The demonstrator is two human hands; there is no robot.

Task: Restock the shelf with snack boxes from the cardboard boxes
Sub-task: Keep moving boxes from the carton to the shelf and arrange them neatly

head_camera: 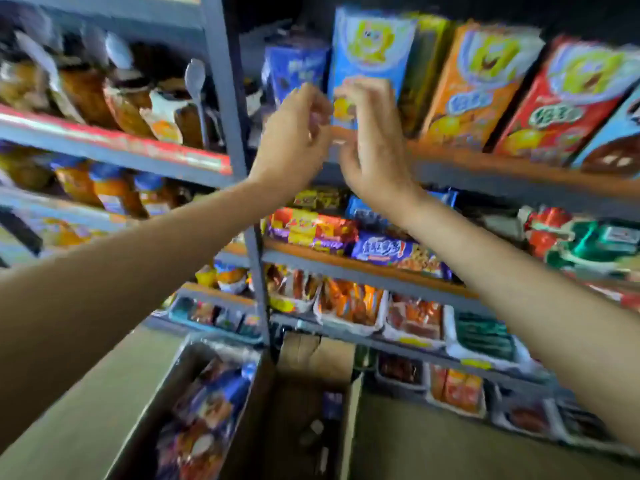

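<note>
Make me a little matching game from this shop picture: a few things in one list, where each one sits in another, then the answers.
Things:
1. light blue snack box
2. orange snack box
3. red snack box
4. cardboard box

Places:
A. on the floor below the shelves
B. top shelf, between the light blue and red boxes
C. top shelf, right behind both raised hands
D. top shelf, right of the orange box

Pairs: 1-C, 2-B, 3-D, 4-A
</note>
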